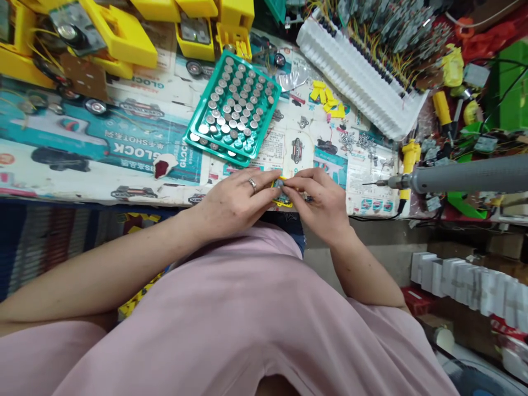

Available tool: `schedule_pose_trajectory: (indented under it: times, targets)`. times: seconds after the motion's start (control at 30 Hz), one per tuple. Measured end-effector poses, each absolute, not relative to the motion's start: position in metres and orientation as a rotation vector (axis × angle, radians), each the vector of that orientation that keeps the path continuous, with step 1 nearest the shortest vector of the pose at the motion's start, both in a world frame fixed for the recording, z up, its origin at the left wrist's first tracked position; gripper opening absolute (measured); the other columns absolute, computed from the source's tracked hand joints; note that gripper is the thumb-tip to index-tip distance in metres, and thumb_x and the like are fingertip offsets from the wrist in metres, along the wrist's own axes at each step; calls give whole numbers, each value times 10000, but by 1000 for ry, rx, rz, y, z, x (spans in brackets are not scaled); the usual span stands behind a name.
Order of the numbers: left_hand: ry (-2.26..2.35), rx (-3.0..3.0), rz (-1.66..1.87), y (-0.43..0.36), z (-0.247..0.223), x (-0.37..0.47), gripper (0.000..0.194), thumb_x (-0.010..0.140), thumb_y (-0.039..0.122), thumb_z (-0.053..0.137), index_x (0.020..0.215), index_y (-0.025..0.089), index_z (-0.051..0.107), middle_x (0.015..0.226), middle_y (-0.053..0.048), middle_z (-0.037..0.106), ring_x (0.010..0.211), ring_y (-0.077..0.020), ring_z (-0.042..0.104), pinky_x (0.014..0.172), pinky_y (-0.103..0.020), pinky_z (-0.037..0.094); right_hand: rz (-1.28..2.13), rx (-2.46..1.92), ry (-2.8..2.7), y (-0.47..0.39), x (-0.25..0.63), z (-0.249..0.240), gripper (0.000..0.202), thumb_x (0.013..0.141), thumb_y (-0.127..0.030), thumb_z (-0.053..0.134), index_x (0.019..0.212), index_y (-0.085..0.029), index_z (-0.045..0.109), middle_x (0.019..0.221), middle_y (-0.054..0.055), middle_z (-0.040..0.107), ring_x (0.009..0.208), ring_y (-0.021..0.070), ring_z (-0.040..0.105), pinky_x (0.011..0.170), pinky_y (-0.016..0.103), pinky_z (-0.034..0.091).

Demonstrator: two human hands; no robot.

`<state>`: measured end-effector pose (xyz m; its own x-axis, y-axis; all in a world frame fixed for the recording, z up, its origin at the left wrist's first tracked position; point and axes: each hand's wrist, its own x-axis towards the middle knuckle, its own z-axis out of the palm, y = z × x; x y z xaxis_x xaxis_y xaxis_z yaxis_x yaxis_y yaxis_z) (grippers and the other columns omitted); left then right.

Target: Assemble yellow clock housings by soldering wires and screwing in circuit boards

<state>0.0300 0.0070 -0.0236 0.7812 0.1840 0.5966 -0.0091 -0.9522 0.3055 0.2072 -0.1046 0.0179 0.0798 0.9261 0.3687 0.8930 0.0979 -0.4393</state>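
Note:
At the table's front edge, my left hand [243,201] has its fingers closed on the side of a small yellow plastic case [282,204] with a grey-blue part inside. From the other side, my right hand [319,201] pinches at the same case with thumb and forefinger; whatever tiny part lies under those fingertips is hidden. Just beyond my hands sits a green tray [267,129] holding rows of round silver button cells [235,107]. A ring shows on a finger of my left hand.
A grey electric screwdriver [466,176] juts in from the right. Small yellow pieces [328,100] and loose screws [358,141] lie behind, near a white foam rack [355,77] of wired boards. Yellow housings [124,38] crowd the back left. White boxes [466,286] stand at lower right.

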Motion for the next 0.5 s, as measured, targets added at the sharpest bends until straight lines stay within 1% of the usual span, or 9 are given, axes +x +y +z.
schedule_pose_trajectory:
  times: [0.1,0.23,0.37,0.5]
  targets:
    - [139,2668,938,8,-25,29,159,953,200,587,1080,147,666,1282,-151,690,1125,-221,693,980,-368,583,112,-1742,-1807,-107,210,21,99,922,-173,645,972,-207,724,903,33,716,849,127,682,752,243,536]
    - [171,2694,890,8,-21,27,186,937,218,619,1098,147,680,1334,-189,653,1201,-267,661,945,-387,595,52,-1753,-1841,-111,215,23,104,926,-207,645,1002,-223,714,894,32,719,840,145,681,744,267,551]
    - [162,2746,838,9,-16,27,171,950,202,589,1090,153,673,1255,-163,699,1109,-251,701,892,-379,616,85,-1767,-1813,-113,218,23,80,918,-221,660,980,-218,710,867,37,715,817,152,684,724,272,560]
    - [179,2724,782,10,-14,27,218,949,184,568,1145,155,660,1232,-155,710,1063,-254,712,879,-403,617,163,-1755,-1766,-113,219,21,48,908,-192,662,903,-195,709,845,46,717,803,141,685,712,255,548]
